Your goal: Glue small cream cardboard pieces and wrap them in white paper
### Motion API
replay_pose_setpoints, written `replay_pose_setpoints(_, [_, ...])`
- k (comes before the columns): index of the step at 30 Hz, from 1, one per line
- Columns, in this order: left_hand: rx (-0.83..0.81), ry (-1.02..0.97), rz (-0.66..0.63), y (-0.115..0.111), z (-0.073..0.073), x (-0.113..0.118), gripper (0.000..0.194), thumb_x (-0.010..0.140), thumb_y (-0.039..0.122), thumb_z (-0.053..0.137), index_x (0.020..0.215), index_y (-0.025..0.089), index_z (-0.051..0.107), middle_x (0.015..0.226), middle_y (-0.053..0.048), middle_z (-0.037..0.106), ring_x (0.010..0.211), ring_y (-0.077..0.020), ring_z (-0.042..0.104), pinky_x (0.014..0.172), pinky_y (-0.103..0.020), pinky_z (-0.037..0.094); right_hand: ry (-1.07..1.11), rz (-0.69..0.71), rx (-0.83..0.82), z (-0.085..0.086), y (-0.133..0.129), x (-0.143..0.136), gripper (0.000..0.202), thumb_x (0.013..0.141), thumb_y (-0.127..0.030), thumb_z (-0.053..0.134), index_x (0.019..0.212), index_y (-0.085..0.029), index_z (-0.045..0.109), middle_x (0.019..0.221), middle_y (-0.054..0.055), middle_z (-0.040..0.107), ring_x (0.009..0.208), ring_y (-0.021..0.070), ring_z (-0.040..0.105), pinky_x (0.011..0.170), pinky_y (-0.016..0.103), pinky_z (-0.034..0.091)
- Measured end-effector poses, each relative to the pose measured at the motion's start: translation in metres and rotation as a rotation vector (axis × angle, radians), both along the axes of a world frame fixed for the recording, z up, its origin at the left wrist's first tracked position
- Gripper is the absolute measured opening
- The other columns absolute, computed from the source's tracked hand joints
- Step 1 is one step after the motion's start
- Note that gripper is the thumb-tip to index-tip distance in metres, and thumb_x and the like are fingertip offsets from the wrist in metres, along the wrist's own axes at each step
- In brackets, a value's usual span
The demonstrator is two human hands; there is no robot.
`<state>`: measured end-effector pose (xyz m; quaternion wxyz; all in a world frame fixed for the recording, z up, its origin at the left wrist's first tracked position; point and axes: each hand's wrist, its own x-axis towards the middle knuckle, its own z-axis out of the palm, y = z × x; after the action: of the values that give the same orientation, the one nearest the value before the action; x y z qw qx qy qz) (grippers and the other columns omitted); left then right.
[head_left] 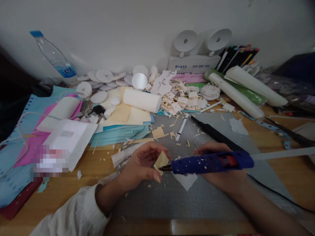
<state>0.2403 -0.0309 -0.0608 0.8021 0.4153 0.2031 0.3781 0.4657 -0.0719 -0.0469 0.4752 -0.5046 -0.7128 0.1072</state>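
While left fingers [150, 173] pinch paper [161, 159], right fingers [213, 146] clasp glue gun [197, 166]; cluttered table [65, 186], pale wall [110, 26].

A craft workspace is indicated by the wooden tabletop [98, 165], cutting mat [209, 205], glue gun [194, 165], blue paper sheets [120, 136], cut paper pieces [182, 100] and bundled markers [240, 58].

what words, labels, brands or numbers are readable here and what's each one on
None reads clearly enough to quote.
White box at the back: blue print, too small.
Bottle: blue label, too small.
Torn white paper: dark handwriting, illegible.
White packet: grey patch, too blurred.
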Motion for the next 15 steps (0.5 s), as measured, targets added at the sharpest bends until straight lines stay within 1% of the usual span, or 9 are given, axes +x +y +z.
replay_pose_setpoints(8, [0.003, 0.005, 0.017, -0.0001, 0.0010, -0.0005, 0.054, 0.049, 0.035, 0.089, 0.096, 0.020, 0.068, 0.088, -0.001, 0.065, 0.080, -0.0117, 0.057, 0.072, -0.018, 0.042, 0.029, 0.034, 0.016, 0.0026, 0.0009, 0.0016, 0.025, 0.064, -0.011, 0.063, 0.083, -0.026, 0.056, 0.067, -0.004, 0.064, 0.055, 0.0133, 0.063, 0.050, 0.022, 0.052])
replay_pose_setpoints(15, [0.007, 0.014, 0.023, 0.0003, 0.0012, -0.0004, 0.054, 0.048, 0.037, 0.089, 0.096, 0.020, 0.067, 0.087, -0.001, 0.065, 0.079, -0.0134, 0.057, 0.070, -0.021, 0.042, 0.068, 0.067, 0.011, -0.0007, 0.0006, 0.0036, 0.025, 0.065, -0.011, 0.064, 0.084, -0.025, 0.055, 0.069, -0.006, 0.062, 0.056, 0.0106, 0.061, 0.050, 0.019, 0.050])
